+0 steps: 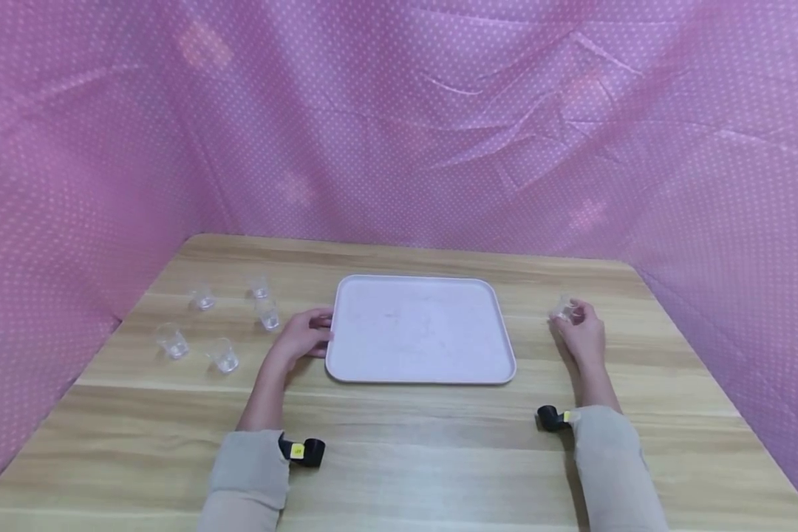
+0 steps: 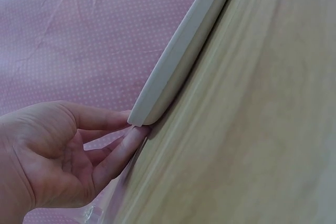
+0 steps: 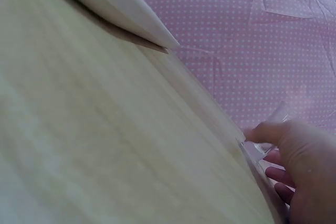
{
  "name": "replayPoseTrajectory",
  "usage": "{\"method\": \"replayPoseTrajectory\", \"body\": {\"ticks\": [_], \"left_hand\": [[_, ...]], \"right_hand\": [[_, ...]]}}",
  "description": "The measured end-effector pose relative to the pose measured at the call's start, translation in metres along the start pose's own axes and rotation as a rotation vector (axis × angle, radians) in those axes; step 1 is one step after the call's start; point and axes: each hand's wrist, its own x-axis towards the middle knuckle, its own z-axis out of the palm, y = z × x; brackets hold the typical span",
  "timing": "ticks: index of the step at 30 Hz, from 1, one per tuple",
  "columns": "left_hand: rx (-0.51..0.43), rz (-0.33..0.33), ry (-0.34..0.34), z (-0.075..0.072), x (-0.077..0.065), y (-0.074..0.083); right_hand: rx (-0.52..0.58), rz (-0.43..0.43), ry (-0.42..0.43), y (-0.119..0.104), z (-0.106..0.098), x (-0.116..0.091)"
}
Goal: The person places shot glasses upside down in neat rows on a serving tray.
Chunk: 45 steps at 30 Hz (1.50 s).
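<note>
A white rectangular tray (image 1: 420, 330) lies on the wooden table in the head view. At its left edge is my left hand (image 1: 302, 336); in the left wrist view the thumb and a finger (image 2: 119, 153) pinch the tray's rim (image 2: 173, 59). Off to the right of the tray, my right hand (image 1: 584, 336) holds a small clear cup (image 1: 561, 307) between thumb and fingers, close to the tabletop. The right wrist view shows this cup (image 3: 281, 113) partly hidden behind the hand (image 3: 310, 161).
Several more clear cups stand apart left of the tray, among them a near one (image 1: 224, 356), one at far left (image 1: 173, 341) and one beside my left hand (image 1: 268, 316). Pink dotted cloth (image 1: 399, 148) hangs around the back and sides of the table (image 1: 425, 458).
</note>
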Motion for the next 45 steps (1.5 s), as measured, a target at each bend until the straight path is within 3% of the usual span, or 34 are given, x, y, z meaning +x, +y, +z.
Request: {"method": "replayPoseTrajectory", "body": {"ticks": [11, 16, 25, 33, 45], "left_hand": [[-0.001, 0.005, -0.008, 0.001, 0.0, 0.0], [0.0, 0.001, -0.006, 0.001, 0.0, 0.0], [0.0, 0.001, -0.001, 0.0, 0.0, 0.002], [0.003, -0.003, -0.001, 0.001, 0.0, 0.001], [-0.001, 0.004, -0.005, 0.002, -0.001, 0.002]], "right_hand": [[-0.147, -0.055, 0.039, -0.001, 0.0, -0.001], [-0.171, -0.041, 0.013, -0.002, -0.003, -0.002], [-0.102, -0.061, -0.047, -0.01, -0.006, 0.0], [0.014, -0.087, -0.107, -0.03, 0.002, -0.003], [0.042, -0.179, -0.164, -0.06, 0.017, -0.012]]}}
